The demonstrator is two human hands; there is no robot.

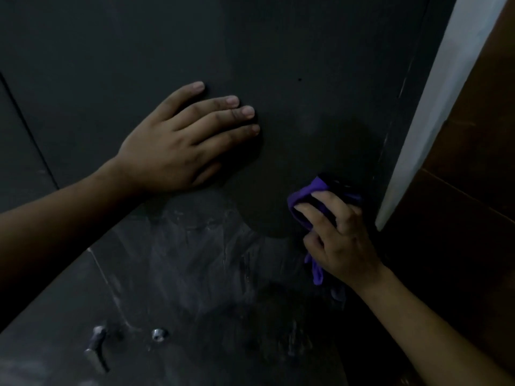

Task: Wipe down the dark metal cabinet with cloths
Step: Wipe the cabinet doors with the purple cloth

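Observation:
The dark metal cabinet [278, 51] fills most of the head view, its door face dull and smeared with pale streaks lower down. My left hand [178, 143] lies flat on the door with straight fingers, pressing against it. My right hand [337, 240] grips a bunched purple cloth [306, 195] and holds it against the door near the cabinet's right edge. A tail of the cloth hangs below my palm.
A metal handle [96, 346] and a round lock [159, 334] sit low on the door at the left. A vertical seam [28, 129] runs down the cabinet's left side. A white wall edge [434, 121] and brown surface [473, 190] stand right of the cabinet.

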